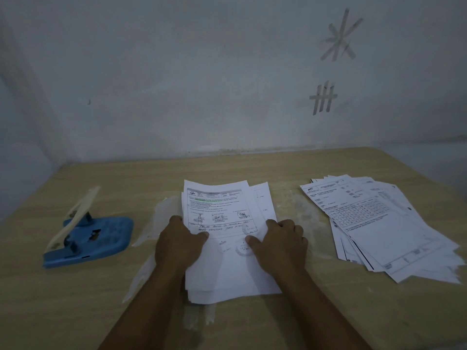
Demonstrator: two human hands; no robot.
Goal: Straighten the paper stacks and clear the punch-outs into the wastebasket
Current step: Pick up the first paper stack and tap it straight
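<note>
A stack of printed sheets (222, 208) lies in the middle of the wooden table (75, 294), its pages slightly fanned at the far right corner. My left hand (177, 246) grips the stack's left edge, thumb on top. Across from it, my right hand (280, 241) grips the right edge, thumb pressed on the top sheet. A second stack of papers (379, 223) lies spread and askew at the right side of the table. No punch-outs or wastebasket can be made out.
A blue two-hole punch (93, 236) with a cream lever raised sits at the left of the table. A pale wall (202, 84) with tape marks stands directly behind. Whitish worn patches show on the tabletop around the middle stack.
</note>
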